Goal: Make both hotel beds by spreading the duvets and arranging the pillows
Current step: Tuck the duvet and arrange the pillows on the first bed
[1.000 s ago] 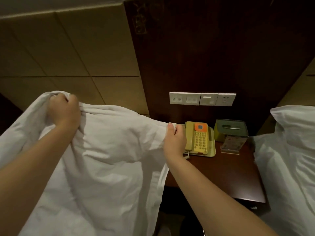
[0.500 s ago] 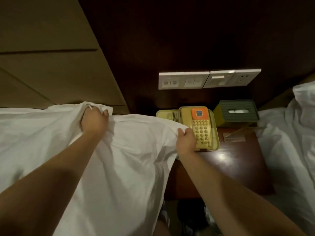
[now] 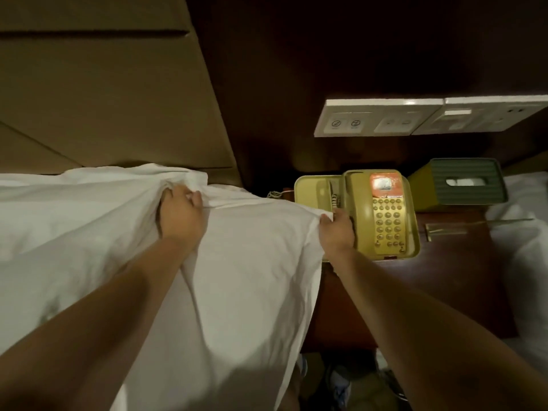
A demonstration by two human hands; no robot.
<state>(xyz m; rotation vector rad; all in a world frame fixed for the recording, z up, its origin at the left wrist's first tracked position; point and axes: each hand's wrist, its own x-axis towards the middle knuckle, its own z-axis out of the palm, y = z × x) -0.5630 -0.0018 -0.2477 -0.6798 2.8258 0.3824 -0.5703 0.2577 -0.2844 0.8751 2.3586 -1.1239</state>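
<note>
Left hand and right hand both clenched the duvet top edge near the headboard. Spreading looked roughly midway, pillows pending. Second bed: couldn't tell.

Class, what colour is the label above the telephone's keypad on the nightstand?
Orange, on the yellow telephone; the head view shows it.
</note>
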